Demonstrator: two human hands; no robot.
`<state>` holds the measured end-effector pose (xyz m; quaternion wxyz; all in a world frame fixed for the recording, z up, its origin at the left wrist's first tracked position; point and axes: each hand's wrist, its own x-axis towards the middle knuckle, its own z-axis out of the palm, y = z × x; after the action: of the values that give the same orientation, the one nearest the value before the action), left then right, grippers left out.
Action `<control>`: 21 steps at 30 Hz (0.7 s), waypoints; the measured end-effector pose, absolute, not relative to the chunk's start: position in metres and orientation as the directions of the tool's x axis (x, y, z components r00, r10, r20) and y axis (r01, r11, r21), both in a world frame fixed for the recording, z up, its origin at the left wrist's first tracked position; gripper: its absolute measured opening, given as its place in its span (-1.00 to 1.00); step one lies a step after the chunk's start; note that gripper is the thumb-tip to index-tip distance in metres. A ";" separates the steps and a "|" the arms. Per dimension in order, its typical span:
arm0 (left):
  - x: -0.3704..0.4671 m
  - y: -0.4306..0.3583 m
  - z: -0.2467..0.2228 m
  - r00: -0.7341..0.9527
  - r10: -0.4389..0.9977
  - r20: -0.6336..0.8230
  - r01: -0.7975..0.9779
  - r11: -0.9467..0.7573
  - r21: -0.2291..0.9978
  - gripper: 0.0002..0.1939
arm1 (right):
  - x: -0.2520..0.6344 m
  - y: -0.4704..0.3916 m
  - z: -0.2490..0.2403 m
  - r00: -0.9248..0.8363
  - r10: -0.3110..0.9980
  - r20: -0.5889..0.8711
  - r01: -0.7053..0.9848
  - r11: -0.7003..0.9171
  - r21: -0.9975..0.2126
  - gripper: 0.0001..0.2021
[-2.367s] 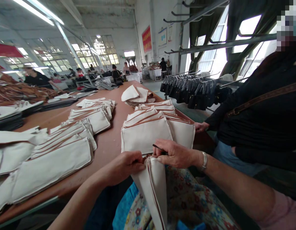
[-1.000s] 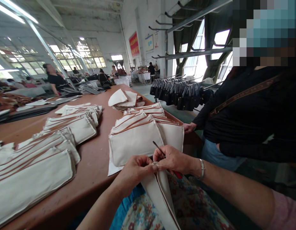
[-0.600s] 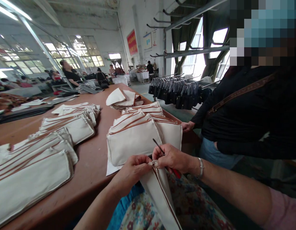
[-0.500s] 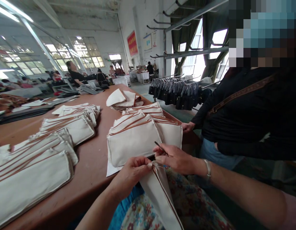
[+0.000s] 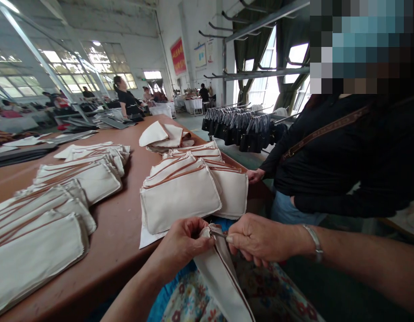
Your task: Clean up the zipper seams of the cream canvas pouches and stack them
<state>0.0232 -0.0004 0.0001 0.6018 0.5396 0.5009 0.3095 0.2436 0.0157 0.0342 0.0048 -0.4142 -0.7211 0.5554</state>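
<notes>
My left hand (image 5: 190,239) pinches the top end of a cream fabric pouch piece (image 5: 215,273) with brown edging, which hangs down over my lap. My right hand (image 5: 260,237) is closed round a slim metal tool (image 5: 219,233), its thin tip touching the fabric beside my left fingertips. Whether the tool is snips or tweezers I cannot make out. Just beyond my hands, a stack of cream pouch pieces (image 5: 180,201) with brown edges lies on the brown table (image 5: 126,228).
More cream pieces (image 5: 35,250) lie in overlapping rows at left, and a folded pile (image 5: 163,134) sits farther back. A person in black (image 5: 327,165) stands at right, one hand (image 5: 255,175) at the table edge. Black bags (image 5: 243,129) hang from a rack behind.
My right hand has turned and brought the tool's tip down to the fabric end at my left fingers. The view has shifted slightly to the right.
</notes>
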 end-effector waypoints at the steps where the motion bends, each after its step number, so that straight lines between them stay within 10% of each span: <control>1: 0.023 0.000 0.001 0.298 0.916 -0.270 0.188 0.221 0.957 -0.77 | 0.243 0.017 0.035 -0.649 0.608 -0.457 0.597 0.035 -0.802 -0.76; 15: 0.050 -0.004 -0.009 -0.002 0.967 -0.255 0.295 0.244 0.924 -0.89 | 0.235 0.005 0.010 -0.579 0.642 -0.503 0.536 -0.165 -0.828 -0.73; 21: 0.050 0.000 -0.007 -0.017 0.970 -0.244 0.294 0.238 0.925 -0.88 | 0.246 0.011 -0.005 -0.640 0.730 -0.240 0.558 0.226 -0.798 -0.74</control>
<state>0.0501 -0.0005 -0.0070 0.4827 0.5086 0.6214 0.3497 0.2456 0.0106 -0.0046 0.0926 -0.4141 -0.7775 0.4641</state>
